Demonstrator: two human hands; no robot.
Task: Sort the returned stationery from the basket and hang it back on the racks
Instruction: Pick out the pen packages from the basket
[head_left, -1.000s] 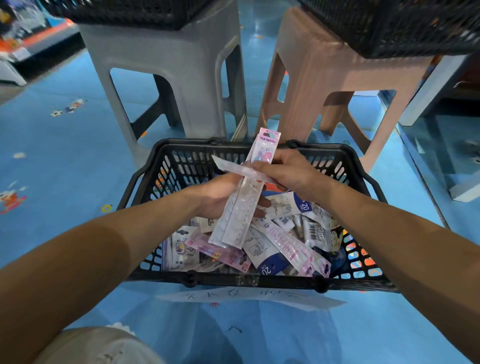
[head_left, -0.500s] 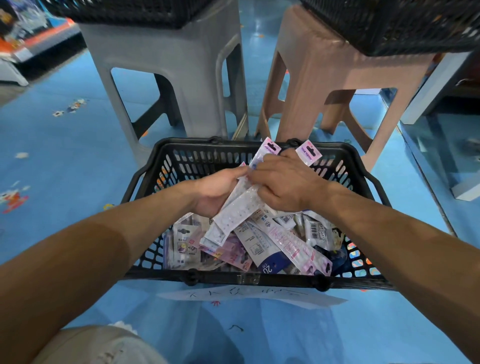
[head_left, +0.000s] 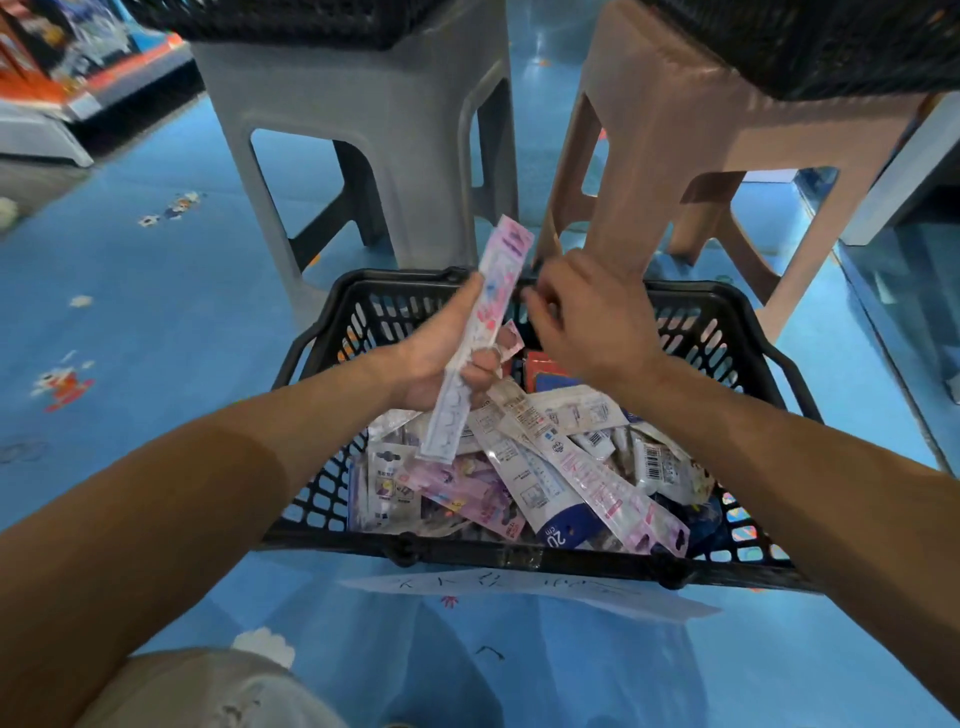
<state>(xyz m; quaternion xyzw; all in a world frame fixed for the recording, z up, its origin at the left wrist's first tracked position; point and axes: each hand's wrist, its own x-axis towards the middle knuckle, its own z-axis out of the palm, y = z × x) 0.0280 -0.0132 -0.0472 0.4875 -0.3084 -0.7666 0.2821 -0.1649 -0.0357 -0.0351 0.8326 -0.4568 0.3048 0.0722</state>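
Note:
A black plastic basket (head_left: 737, 569) stands on the blue floor, filled with several packaged rulers and other stationery packs (head_left: 566, 467). My left hand (head_left: 431, 364) grips a bundle of pink-and-white ruler packs (head_left: 480, 332), held upright above the basket's left half. My right hand (head_left: 587, 317) hovers over the basket's far rim, just right of the bundle, fingers curled with nothing visibly in them.
A grey stool (head_left: 363, 130) and a beige stool (head_left: 701, 119) stand right behind the basket, each with a black basket on top. A paper sheet (head_left: 545, 590) lies under the basket's near edge. A shelf base (head_left: 47, 140) sits far left.
Both hands were together low in the basket gathering ruler packs. Now my left hand has lifted the bundle upright, and my right hand has let go and moved up to the right.

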